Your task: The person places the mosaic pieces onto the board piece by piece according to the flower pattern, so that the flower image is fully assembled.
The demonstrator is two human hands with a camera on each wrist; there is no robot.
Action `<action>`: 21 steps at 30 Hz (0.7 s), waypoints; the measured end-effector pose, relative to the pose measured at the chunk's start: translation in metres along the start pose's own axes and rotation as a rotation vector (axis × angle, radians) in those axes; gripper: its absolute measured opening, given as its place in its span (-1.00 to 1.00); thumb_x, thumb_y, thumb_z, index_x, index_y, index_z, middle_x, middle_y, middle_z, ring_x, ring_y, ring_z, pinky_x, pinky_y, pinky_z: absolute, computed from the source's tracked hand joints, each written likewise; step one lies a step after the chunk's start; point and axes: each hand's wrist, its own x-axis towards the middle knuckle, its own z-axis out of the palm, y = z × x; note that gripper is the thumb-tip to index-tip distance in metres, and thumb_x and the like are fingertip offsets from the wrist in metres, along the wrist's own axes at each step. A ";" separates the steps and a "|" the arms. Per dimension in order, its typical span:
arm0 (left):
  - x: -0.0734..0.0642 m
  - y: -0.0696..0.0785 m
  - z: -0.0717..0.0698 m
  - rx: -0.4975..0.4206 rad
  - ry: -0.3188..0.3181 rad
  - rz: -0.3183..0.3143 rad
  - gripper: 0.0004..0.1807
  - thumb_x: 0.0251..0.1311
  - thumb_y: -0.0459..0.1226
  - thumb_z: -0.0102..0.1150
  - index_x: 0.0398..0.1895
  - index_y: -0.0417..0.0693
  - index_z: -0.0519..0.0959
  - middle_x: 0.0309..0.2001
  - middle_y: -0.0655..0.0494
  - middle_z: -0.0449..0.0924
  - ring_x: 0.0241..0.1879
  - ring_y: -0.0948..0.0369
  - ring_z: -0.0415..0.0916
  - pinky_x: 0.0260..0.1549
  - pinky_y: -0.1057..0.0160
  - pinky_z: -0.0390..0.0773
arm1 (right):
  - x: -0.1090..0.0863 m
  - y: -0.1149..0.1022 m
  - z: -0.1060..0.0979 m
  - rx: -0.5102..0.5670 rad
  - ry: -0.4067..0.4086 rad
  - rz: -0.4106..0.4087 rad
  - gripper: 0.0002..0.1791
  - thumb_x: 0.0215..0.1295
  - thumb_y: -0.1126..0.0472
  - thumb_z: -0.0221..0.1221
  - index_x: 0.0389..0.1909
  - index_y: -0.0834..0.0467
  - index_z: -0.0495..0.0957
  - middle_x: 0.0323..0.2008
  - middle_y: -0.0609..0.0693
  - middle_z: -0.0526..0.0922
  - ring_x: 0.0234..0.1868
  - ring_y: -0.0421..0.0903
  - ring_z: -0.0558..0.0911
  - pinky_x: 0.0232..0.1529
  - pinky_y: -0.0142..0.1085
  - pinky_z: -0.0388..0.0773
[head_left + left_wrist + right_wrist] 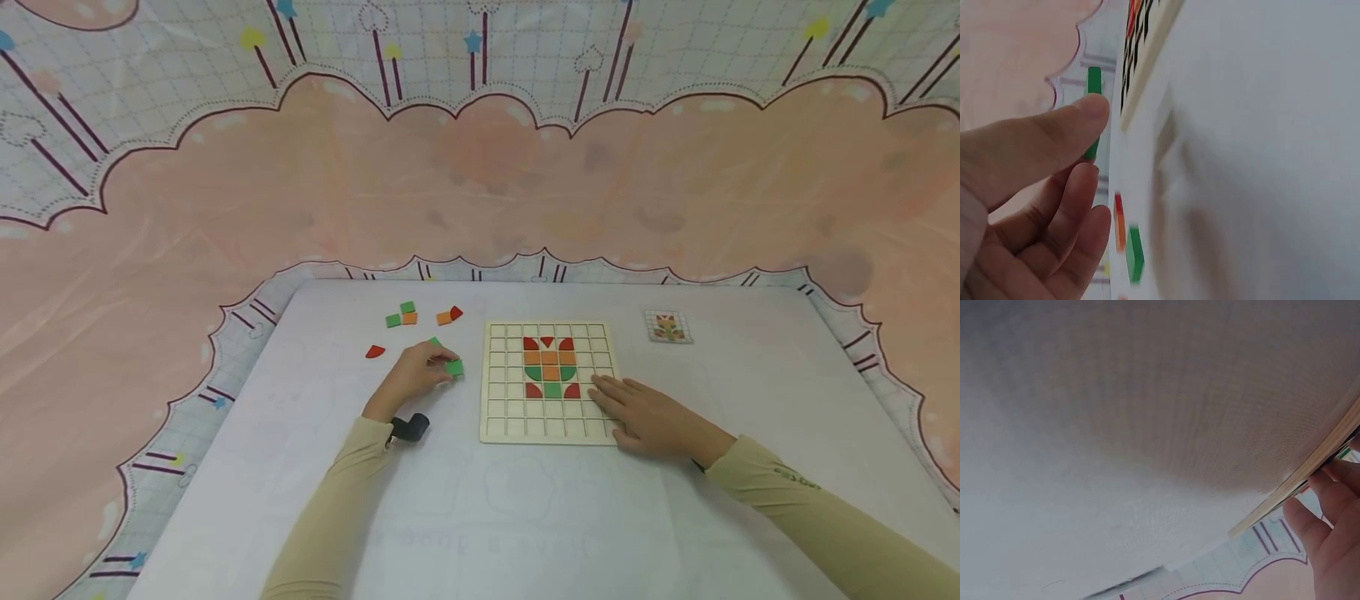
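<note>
Thumb and fingertips of my left hand (414,372) pinch a green square tile (454,368) to the left of the board. In the left wrist view, this tile (1094,80) stands edge-on between thumb and fingers, above the white table. A pale grid board (498,427) carries a flower-like pattern of red, orange and green tiles (550,358). Fingers outstretched, my right hand (660,417) rests on the board's right edge. The right wrist view shows its fingertips at the side of the board (1310,469). Just behind the left hand, another green tile (435,341) is partly hidden.
Loose green tiles (407,307), orange tiles (444,318) and a red piece (456,312) lie at the back left; another red piece (375,352) lies nearer. A small card (667,327) with a similar flower pattern lies at the back right of the white table (525,517).
</note>
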 end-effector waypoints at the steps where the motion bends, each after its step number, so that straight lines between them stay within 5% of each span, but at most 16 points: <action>1: 0.002 0.005 0.004 0.000 -0.008 0.014 -0.67 0.04 -0.37 0.32 -0.06 -0.14 0.63 -0.09 -0.02 0.60 -0.06 0.09 0.52 0.02 0.13 0.53 | 0.000 0.000 0.000 -0.001 0.002 -0.001 -0.32 0.28 0.04 0.02 0.38 0.20 0.17 0.42 0.15 0.17 0.42 0.08 0.21 0.34 0.02 0.22; 9: 0.011 0.035 0.029 -0.043 -0.065 0.123 -0.68 0.04 -0.36 0.32 -0.08 -0.12 0.63 -0.12 0.04 0.60 -0.11 0.17 0.49 0.02 0.19 0.52 | 0.000 0.001 0.002 -0.050 -0.006 0.008 -0.31 0.27 0.02 0.02 0.37 0.23 0.19 0.41 0.14 0.18 0.42 0.08 0.20 0.35 0.04 0.20; 21: 0.018 0.055 0.050 -0.085 -0.140 0.121 -0.69 0.04 -0.39 0.31 -0.09 -0.14 0.64 -0.05 -0.01 0.58 -0.10 0.16 0.49 0.00 0.18 0.50 | -0.002 0.003 0.001 -0.042 0.039 0.037 -0.25 0.24 0.02 0.05 0.35 0.36 0.15 0.37 0.24 0.23 0.39 0.12 0.25 0.31 0.04 0.26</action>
